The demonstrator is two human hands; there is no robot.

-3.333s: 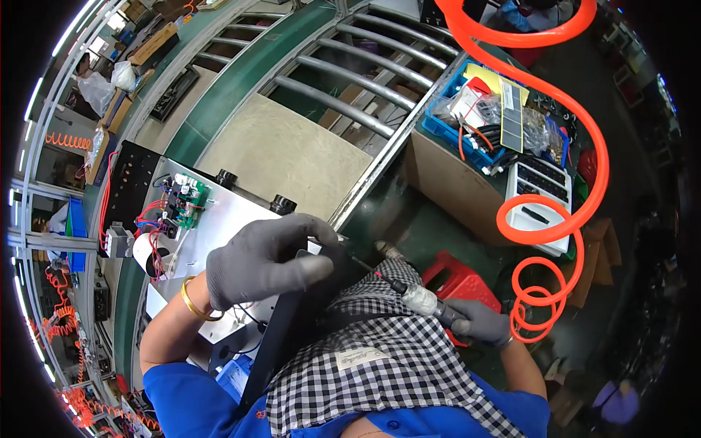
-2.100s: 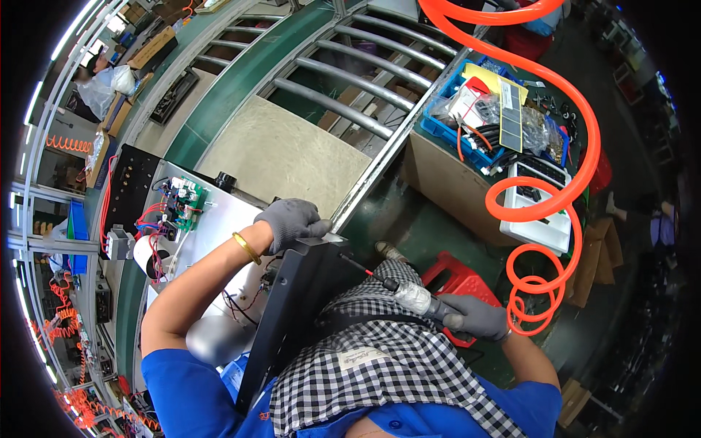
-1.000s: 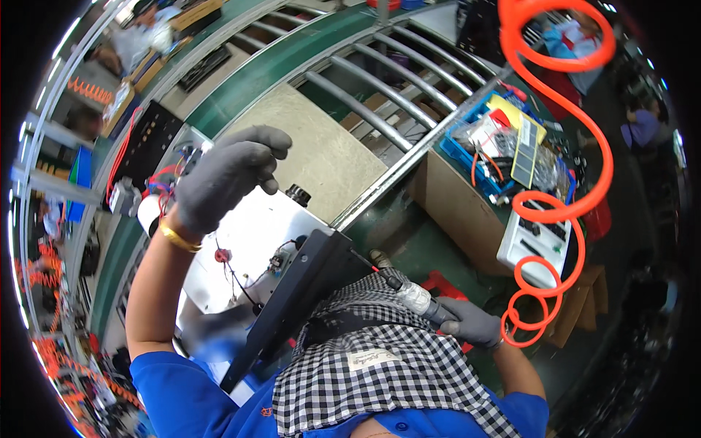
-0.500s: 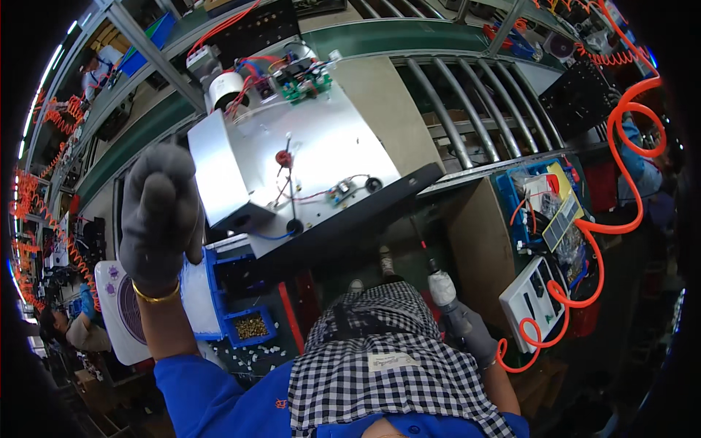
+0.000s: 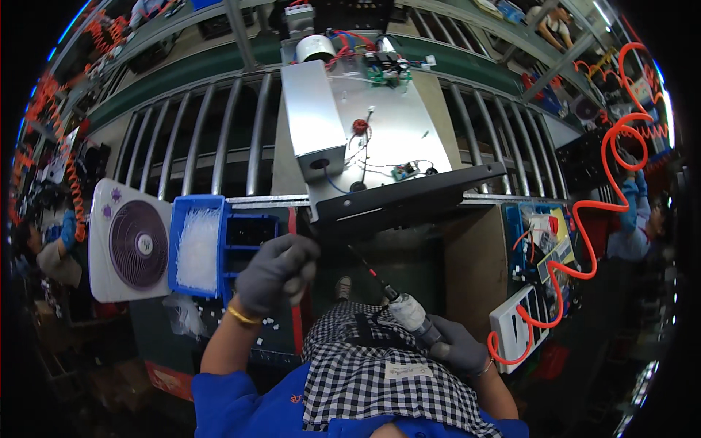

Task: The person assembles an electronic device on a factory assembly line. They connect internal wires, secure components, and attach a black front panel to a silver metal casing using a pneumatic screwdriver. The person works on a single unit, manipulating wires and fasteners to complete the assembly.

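Note:
My left hand [image 5: 276, 274], in a grey glove, is curled closed with its fingertips pressed together. Whatever they may hold is too small or hidden to make out. It hovers just below the near left corner of a metal chassis [image 5: 391, 124] with a black front panel [image 5: 409, 198]. Wrapped round a power screwdriver [image 5: 410, 314] is my gloved right hand [image 5: 460, 344], low in front of the apron. The screwdriver's long thin bit points up and left, its tip apart from the panel. Wires, a red coil [image 5: 360, 126] and a green circuit board [image 5: 387, 75] sit on the chassis.
Metal rollers [image 5: 197, 139] run on both sides of the chassis. At left stand a fan-like unit [image 5: 135, 241] and a blue bin [image 5: 197, 244] of clear pieces. A coiled orange hose [image 5: 577, 226] hangs at right beside a blue parts tray [image 5: 517, 241]. People work at both sides.
My left hand has come down and right from beside the chassis to below its front corner. My right hand has shifted slightly left, the screwdriver tilting further left. The whole view has turned.

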